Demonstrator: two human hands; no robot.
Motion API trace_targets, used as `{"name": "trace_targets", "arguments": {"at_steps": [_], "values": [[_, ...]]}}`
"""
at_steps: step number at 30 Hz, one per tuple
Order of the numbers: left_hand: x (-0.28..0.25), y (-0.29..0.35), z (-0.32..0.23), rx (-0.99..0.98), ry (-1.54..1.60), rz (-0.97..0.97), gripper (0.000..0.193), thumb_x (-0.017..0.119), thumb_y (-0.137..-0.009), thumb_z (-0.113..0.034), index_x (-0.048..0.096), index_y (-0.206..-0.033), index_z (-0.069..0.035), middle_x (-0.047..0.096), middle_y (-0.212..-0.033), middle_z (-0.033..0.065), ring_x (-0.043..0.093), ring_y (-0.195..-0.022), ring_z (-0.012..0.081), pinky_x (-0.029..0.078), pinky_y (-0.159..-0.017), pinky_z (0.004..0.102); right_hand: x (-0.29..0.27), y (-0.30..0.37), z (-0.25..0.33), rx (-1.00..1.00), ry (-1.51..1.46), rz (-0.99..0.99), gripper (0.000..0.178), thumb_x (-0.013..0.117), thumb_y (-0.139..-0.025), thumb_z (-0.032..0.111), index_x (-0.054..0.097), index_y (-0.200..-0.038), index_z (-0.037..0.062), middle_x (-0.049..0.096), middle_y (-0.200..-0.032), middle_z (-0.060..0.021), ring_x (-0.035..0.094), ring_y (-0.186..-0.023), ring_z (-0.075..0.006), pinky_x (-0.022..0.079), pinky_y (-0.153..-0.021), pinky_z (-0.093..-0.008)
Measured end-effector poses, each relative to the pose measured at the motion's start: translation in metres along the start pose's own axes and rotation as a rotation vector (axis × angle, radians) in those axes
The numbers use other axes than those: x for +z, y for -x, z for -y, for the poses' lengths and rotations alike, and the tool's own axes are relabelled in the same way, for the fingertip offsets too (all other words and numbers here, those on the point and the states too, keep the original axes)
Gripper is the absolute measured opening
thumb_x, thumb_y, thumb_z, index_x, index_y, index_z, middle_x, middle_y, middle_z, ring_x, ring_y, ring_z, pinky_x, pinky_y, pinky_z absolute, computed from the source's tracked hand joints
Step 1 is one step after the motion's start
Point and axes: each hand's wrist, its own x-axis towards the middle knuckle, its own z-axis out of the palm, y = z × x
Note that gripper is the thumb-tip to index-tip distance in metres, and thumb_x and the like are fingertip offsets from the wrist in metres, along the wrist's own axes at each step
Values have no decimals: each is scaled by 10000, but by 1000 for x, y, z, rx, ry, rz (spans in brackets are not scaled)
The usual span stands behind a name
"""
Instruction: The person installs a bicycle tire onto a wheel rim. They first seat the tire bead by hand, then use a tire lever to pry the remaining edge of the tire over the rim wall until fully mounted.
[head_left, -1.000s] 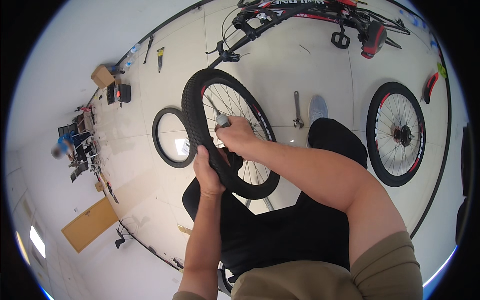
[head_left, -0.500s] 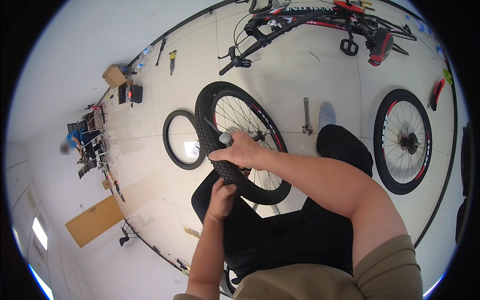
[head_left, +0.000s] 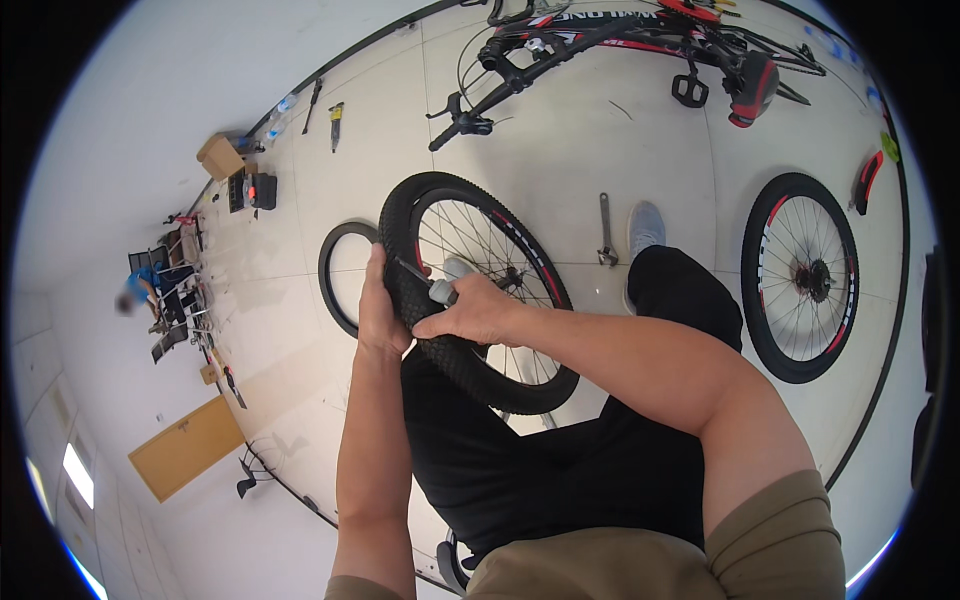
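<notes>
A bicycle wheel (head_left: 480,384) with a black knobby tire and red-marked rim leans upright over my lap. My right hand (head_left: 475,312) grips its near left part, thumb across the tread and the other fingers on the spoke side. Beside the right index finger is a grey-ended tool (head_left: 441,292), its thin metal shaft lying against the tire; the tool's kind is unclear. My left hand (head_left: 378,308) lies against the tire's outer left side, fingers stretched upward. A loose black tire (head_left: 328,285) lies on the floor just behind that hand.
An adjustable wrench (head_left: 606,230) lies beyond the wheel, next to my shoe (head_left: 646,226). A second wheel (head_left: 750,290) lies at right, and a bicycle frame (head_left: 600,38) at the far side. Toolbox (head_left: 262,191), cardboard box (head_left: 219,157) and a seated person (head_left: 147,280) are at left.
My left hand has moved up along the tire, from a closed grip at its near edge to lying along its left side with fingers straight. The right hand keeps its grip.
</notes>
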Motion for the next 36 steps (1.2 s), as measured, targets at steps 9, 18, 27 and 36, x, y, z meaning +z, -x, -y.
{"name": "trace_targets", "arguments": {"at_steps": [9, 18, 27, 36], "values": [[20, 0, 5, 69, -110, -156, 465, 600, -1031, -451, 664, -1068, 9, 677, -871, 58, 666, -703, 172, 570, -611, 311, 6, 13, -2, 35, -57, -90, 666, 864, -679, 475, 719, -1082, -36, 734, -1060, -168, 705, -1023, -276, 548, -890, -384], [18, -1, 14, 26, 74, -91, 411, 577, -1042, -459, 665, -1113, -64, 688, -907, 37, 673, -761, 173, 582, -665, 328, 7, 2, -5, 44, 117, -148, 776, 852, -675, 450, 645, -1196, -87, 697, -1170, -237, 685, -1115, -334, 542, -955, -394], [14, -7, 20, 10, -10, -103, 464, 568, -1025, -524, 669, -1066, -73, 673, -855, 45, 658, -739, 172, 551, -657, 326, 9, -16, -18, 99, -391, 0, 645, 881, -676, 314, 604, -1122, -60, 629, -919, -126, 594, -713, -174, 480, -573, -364], [1, -12, 33, -7, 59, -83, 477, 554, -1024, -532, 658, -1077, -69, 679, -865, 57, 673, -758, 197, 570, -704, 341, 2, -2, 1, 117, -237, 42, 515, 867, -754, 235, 620, -1149, 15, 646, -919, -76, 606, -749, -176, 450, -571, -336]]}}
